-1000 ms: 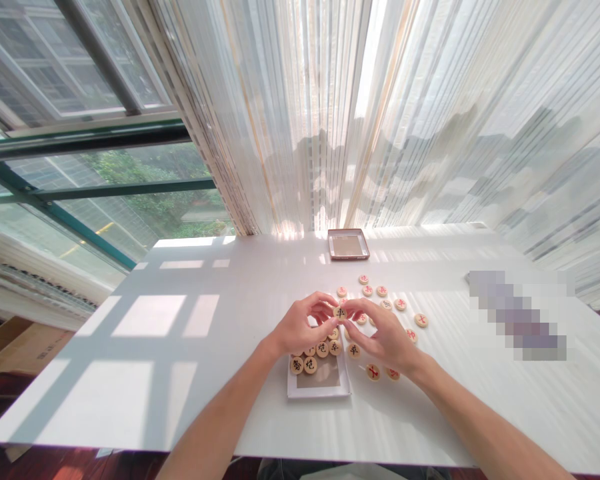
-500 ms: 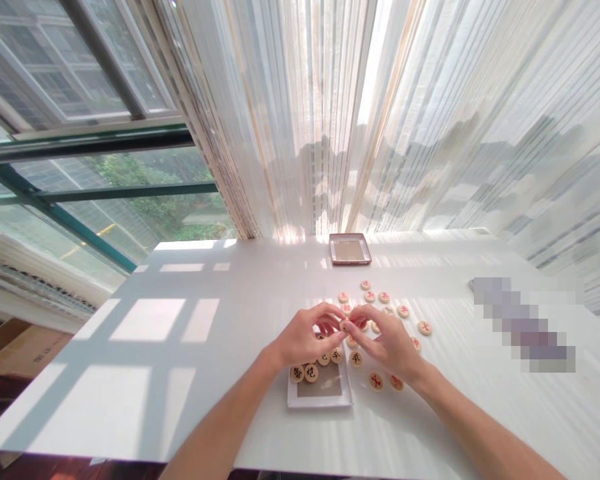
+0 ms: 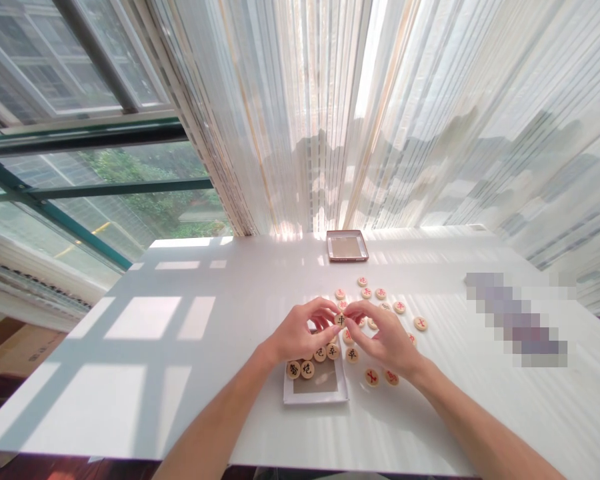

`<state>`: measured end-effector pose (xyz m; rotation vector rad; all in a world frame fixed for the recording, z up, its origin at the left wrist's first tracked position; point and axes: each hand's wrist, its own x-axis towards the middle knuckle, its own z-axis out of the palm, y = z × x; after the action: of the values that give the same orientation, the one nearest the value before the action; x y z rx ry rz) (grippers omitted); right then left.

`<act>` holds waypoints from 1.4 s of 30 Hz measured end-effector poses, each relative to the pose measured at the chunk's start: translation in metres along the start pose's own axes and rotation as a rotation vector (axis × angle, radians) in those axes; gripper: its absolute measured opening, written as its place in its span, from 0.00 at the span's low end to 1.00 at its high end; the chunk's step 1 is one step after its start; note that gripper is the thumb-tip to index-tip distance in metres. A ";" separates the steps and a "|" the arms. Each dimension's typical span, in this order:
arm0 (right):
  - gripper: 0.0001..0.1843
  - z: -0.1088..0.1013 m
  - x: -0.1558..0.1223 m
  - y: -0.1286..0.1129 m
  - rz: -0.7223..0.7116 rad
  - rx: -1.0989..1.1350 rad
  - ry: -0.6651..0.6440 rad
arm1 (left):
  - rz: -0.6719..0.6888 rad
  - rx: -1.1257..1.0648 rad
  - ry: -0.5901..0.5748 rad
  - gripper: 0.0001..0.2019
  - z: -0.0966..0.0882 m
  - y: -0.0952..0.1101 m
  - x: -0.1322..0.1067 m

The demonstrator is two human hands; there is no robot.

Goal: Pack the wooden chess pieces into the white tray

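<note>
A round Chinese chess piece with a black character (image 3: pixel 341 321) is pinched between the fingertips of my left hand (image 3: pixel 305 330) and my right hand (image 3: pixel 380 332), its face turned toward me. Below my left hand lies a shallow white box (image 3: pixel 316 401) with several black-marked pieces in it, among them one (image 3: pixel 307 369) near its middle. My left hand hides the box's far part. Just right of the box is another black piece (image 3: pixel 352 354). Red-marked pieces, such as one (image 3: pixel 372 377) near my right wrist, lie loose around and beyond my right hand.
A shallow box lid or tray (image 3: pixel 347 247) stands at the table's far edge. On the right of the white table (image 3: pixel 130 387) lies a blurred-out object (image 3: pixel 515 320). Curtains (image 3: pixel 300 120) and a window border the table. A cardboard box (image 3: pixel 20 347) is at the left.
The chess piece between my fingertips has turned so its black character now faces me. Both hands stay close together, and the whole view has shifted slightly.
</note>
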<state>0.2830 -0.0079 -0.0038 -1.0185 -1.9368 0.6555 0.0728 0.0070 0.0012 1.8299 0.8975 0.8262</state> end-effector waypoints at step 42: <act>0.04 -0.002 0.004 -0.002 0.026 0.077 -0.032 | -0.015 -0.012 0.016 0.13 0.006 0.000 0.001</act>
<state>0.2829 -0.0049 0.0004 -0.9924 -1.9134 0.7602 0.0779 0.0051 -0.0005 1.8064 0.9134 0.8362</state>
